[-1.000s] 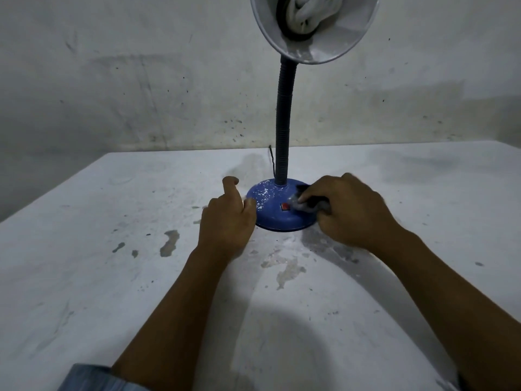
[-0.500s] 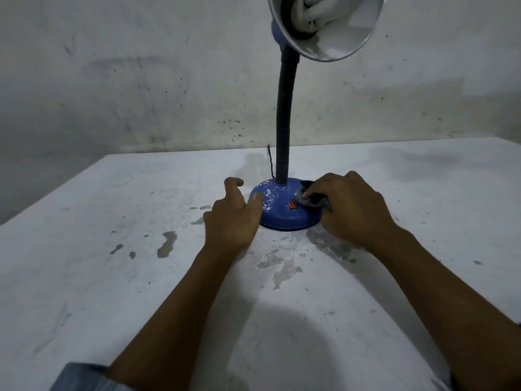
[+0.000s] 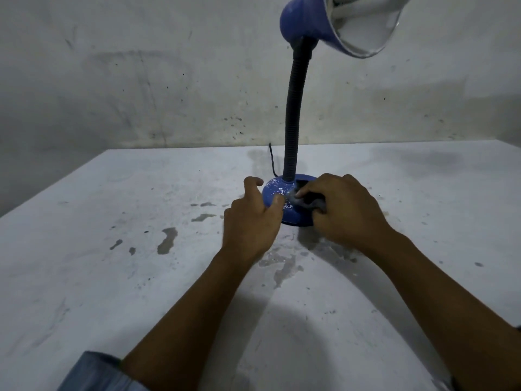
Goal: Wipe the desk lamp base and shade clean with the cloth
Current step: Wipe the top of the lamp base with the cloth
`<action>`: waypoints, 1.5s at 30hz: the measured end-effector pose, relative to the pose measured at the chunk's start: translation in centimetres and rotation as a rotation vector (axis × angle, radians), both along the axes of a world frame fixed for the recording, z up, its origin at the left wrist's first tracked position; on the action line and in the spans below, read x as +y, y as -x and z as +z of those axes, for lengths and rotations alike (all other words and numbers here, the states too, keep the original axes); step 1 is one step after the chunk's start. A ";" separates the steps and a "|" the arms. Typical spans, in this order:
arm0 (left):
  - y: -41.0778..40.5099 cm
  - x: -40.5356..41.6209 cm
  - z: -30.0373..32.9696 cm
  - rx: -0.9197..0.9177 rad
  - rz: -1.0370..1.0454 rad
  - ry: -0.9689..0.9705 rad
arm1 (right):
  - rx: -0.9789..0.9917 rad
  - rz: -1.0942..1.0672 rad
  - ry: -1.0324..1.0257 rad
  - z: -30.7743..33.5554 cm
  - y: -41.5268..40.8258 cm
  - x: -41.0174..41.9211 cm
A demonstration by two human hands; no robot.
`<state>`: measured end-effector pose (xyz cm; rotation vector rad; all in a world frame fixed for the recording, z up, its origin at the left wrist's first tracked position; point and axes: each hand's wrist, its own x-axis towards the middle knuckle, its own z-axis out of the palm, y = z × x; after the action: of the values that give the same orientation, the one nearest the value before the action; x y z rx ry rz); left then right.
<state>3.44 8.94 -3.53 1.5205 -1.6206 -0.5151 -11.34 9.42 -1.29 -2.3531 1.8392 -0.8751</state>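
Lamp base (image 3: 277, 193), round and blue with white flecks across its top, sits on the pale, stained counter (image 3: 112, 277) just right of the frame's centre, and both forearms reach up to it from the bottom edge, the left one from a bit of blue sleeve (image 3: 93, 371) at lower left.

From the back of the base a black ribbed neck (image 3: 293, 122) rises almost straight, then bends toward the upper right, where it carries the blue shade (image 3: 307, 21). The shade's open mouth tilts down and to the right, showing a white inside and a pale coiled bulb (image 3: 361, 7) partly cut off by the top of the frame. A thin dark cord (image 3: 272, 159) leaves the base at the back left, running toward the wall (image 3: 141, 80).

Right hand (image 3: 346, 210) lies knuckles up over the right half of the base, its fingers curled round a small dark cloth (image 3: 307, 201) pressed onto the base top. Left hand (image 3: 251, 218) rests at the base's left rim, loosely curled, thumb tip touching the flecked surface and the index finger hooked round the far-left edge; it steadies the base rather than clutching it.
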 end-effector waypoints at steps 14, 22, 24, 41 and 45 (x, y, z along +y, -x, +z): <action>-0.7 -0.1 0.3 -0.015 0.013 0.028 | 0.012 0.120 -0.060 0.5 1.7 0.0; -1.1 -0.6 0.7 0.222 -0.038 0.078 | -1.195 0.318 -0.443 2.2 2.1 0.3; -0.9 -0.6 0.9 0.329 -0.187 0.017 | -1.440 0.263 -0.534 1.9 1.5 0.2; 1.2 1.3 2.1 1.160 -0.513 -0.225 | -1.367 0.166 -0.357 0.0 -2.2 0.7; 1.2 0.9 2.2 1.098 -0.555 -0.161 | -1.280 0.121 -0.208 0.4 -2.3 1.2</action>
<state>2.24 9.81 -1.38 0.5885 -1.0621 -1.4910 -9.07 10.58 -0.88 -1.1498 1.1014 -1.5209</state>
